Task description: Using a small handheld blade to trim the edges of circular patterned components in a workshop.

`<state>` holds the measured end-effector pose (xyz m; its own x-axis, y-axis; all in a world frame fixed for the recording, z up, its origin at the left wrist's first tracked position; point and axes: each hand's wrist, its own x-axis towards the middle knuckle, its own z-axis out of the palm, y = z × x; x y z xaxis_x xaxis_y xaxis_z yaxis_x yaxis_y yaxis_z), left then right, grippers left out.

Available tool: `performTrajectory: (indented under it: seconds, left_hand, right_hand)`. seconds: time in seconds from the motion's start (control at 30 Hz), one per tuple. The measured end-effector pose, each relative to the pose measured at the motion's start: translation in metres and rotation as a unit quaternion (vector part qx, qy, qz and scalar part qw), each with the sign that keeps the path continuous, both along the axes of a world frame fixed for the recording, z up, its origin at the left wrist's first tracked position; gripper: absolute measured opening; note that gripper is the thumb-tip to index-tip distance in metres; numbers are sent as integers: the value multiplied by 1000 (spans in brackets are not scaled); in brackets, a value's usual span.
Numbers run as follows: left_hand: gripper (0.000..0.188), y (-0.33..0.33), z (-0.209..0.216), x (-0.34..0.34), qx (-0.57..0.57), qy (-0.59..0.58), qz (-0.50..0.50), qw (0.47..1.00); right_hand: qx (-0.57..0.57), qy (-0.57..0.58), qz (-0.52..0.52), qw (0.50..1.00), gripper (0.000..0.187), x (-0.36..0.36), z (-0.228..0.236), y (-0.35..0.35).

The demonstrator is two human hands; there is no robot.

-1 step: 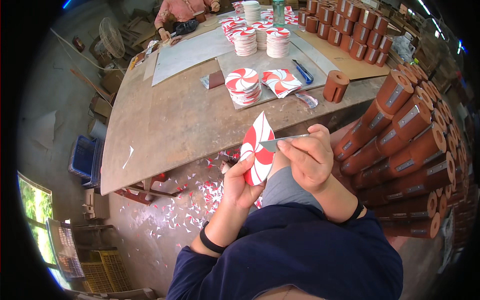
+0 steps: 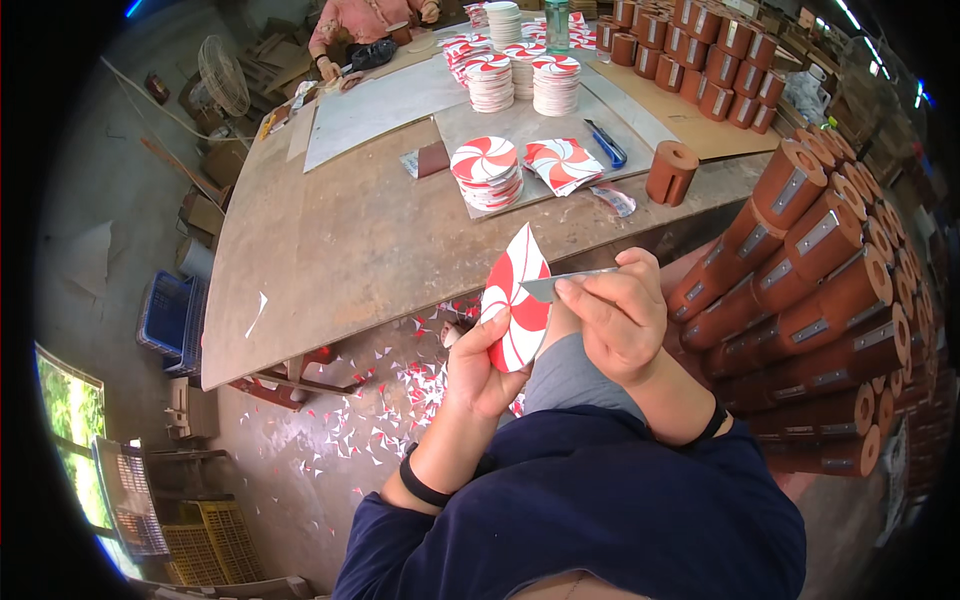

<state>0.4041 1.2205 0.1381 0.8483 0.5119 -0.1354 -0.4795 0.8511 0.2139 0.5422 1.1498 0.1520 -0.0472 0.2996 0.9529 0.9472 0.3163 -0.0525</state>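
left hand (image 2: 487, 362): grip closed on swirl card (image 2: 515, 297), held upright over the lap, lower edge hidden by the palm | right hand (image 2: 617, 318): grip pinching blade (image 2: 562, 284) against the card's rim, handle hidden | counter (image 2: 350, 250): card stacks (image 2: 487, 172) beyond

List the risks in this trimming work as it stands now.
1. The blade in the right hand lies against the red-and-white pinwheel piece, close to the left hand fingers; a slip might cut them.
2. Paper scraps litter the floor; footing may suffer.
3. The piece is held in the air, so it might flex and be cut crooked.
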Motion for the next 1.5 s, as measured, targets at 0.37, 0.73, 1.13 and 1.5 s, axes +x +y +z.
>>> performTrajectory:
  seconds: [0.37, 0.73, 1.13, 1.5]
  left_hand:
    - [43, 3, -5, 0, 85, -14, -3, 996]
    - [47, 0, -3, -4, 143, 26, -4, 989]
    - [44, 3, -8, -4, 109, -6, -9, 994]
    - [42, -2, -4, -7, 161, 56, 9, 985]
  right_hand:
    - [-4, 11, 12, 1000, 26, -3, 9, -9]
    - [-13, 30, 2, 999, 31, 5, 7, -9]
    - [6, 0, 16, 1000, 21, -3, 9, -18]
    - [-5, 16, 2, 1000, 25, 0, 11, -13]
